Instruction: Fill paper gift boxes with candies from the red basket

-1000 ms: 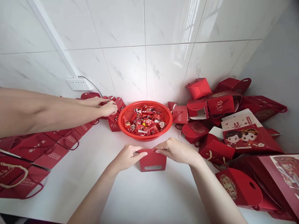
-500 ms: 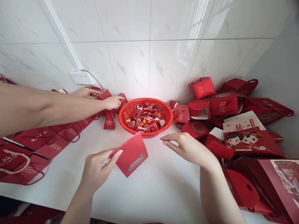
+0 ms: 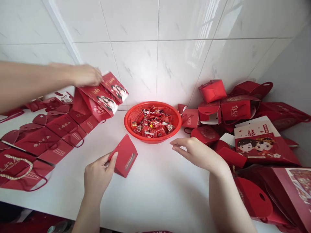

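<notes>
My left hand grips a red gift box by one side, its slotted handle flap tilted to the right. A red plastic basket of wrapped sweets stands just beyond it on the white table. Off the basket's lower right edge hovers my right hand, open, fingers stretched out with nothing in them. At the upper left, a co-worker's hand holds up red printed boxes, blurred by motion.
Rows of red boxes with cord handles line the left side. On the right lies a jumbled pile of red boxes, including a bag with cartoon faces. A tiled wall closes off the back.
The co-worker's arms have lifted boxes from beside the basket and moved them left. My left hand has drawn the gift box slightly left and turned it. My right hand is nearly unchanged.
</notes>
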The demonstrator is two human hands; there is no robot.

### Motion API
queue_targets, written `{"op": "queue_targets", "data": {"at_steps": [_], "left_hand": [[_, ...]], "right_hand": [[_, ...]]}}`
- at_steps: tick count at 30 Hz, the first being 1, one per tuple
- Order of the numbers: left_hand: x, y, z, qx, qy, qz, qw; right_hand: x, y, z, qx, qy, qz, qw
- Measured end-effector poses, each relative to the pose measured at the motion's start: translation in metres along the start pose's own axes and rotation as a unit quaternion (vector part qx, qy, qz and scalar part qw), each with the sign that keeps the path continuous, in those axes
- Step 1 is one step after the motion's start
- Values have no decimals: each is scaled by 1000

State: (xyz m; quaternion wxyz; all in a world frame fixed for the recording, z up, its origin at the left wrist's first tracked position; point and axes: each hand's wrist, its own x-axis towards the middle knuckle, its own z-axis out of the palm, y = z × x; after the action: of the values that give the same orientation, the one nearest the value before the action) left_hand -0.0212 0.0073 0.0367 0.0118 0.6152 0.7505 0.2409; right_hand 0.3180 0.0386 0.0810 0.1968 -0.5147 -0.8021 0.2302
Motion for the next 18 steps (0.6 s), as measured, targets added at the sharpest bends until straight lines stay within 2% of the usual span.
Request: {"op": "queue_targets", "data": {"at_steps": [3,6,9,12,15,18], "left_hand": [[7,-3,8,6,10,-8,1000],[38,-20,17,47,50,-24,997],[97,-47,26,70,108,-30,991],[164,-68,33,62,116,-46,990],[219,-77,39,55,126,-56,989],[257,-77,44,38,140,-66,987]], "right_hand": [[0,3,0,-5,7,6,1000],[0,5,-1,-8,8,12,1000],[2,7,-1,-14,5,24,1000],[4,9,0,-18,7,35,999],[7,11,2,-17,3,47,999],[11,14,3,-17,-1,61,998]]}}
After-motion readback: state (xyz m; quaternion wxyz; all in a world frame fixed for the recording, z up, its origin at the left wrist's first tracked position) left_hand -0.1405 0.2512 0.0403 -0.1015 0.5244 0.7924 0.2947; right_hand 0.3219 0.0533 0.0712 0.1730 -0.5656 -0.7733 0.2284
